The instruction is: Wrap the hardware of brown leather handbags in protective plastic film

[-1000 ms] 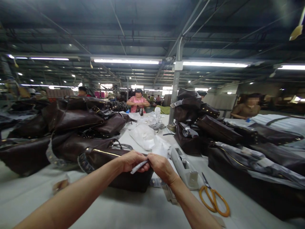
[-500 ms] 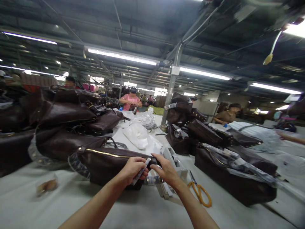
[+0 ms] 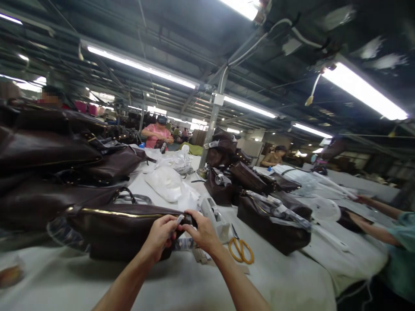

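A dark brown leather bag (image 3: 123, 229) with a gold zip line lies on the white table (image 3: 181, 285) in front of me. My left hand (image 3: 158, 236) is closed, pinching a small pale strip (image 3: 179, 220) at the bag's right end. My right hand (image 3: 202, 231) is closed too, its fingers gripping the same end of the bag, right beside the left hand. What lies under the fingers is hidden.
Piles of brown bags (image 3: 48, 160) fill the left and the middle right (image 3: 269, 216). A tape dispenser (image 3: 215, 216) and orange-handled scissors (image 3: 240, 249) lie just right of my hands. White wrapping (image 3: 165, 183) lies behind. Other people work at the far end, and a person's arms (image 3: 376, 216) reach in at right.
The view has swung to the right and tilted. Both hands stayed together at the bag's right end, and the pale strip now shows less between the fingers.
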`<state>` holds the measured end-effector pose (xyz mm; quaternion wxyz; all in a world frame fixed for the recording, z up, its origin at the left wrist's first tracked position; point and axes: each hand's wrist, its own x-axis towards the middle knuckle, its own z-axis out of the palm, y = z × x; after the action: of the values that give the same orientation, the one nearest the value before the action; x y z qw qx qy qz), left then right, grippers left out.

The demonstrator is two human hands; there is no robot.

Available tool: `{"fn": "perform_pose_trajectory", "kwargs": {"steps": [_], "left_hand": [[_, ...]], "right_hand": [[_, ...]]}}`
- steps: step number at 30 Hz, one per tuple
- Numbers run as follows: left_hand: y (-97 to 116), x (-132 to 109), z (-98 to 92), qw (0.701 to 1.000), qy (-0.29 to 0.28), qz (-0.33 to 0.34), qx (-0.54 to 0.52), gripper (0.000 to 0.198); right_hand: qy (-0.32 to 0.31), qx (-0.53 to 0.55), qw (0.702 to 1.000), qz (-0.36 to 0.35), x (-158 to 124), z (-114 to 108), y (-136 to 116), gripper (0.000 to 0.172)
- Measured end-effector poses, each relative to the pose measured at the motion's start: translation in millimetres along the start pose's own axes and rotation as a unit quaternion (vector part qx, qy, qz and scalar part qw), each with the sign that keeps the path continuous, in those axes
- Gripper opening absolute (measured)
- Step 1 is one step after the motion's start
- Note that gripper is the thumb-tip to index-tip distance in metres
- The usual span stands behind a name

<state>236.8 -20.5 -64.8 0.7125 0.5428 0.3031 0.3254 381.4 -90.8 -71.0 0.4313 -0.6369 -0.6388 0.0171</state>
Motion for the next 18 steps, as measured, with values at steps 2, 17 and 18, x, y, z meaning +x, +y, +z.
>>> {"fn": "perform_pose_trajectory", "kwargs": {"steps": [2, 17, 18], "left_hand": [[-1.2, 1.7, 1.2, 1.000, 0.015, 0.015, 0.023, 0.040], [-12.6, 11.1, 6.6, 0.998, 0.036, 0.014, -0.041, 0.047], [-12.9, 11.4, 6.6, 0.998, 0.038, 0.014, -0.042, 0.047]], "right_hand": [[0.000, -0.006, 1.000, -0.002, 1.1, 0.5, -1.5, 0.035], [-0.007, -0.206, 0.906, 0.369, 15.4, -88.8, 134.9, 0.019], [-0.022, -0.204, 0.897, 0.391, 17.7, -88.4, 140.3, 0.021]]}}
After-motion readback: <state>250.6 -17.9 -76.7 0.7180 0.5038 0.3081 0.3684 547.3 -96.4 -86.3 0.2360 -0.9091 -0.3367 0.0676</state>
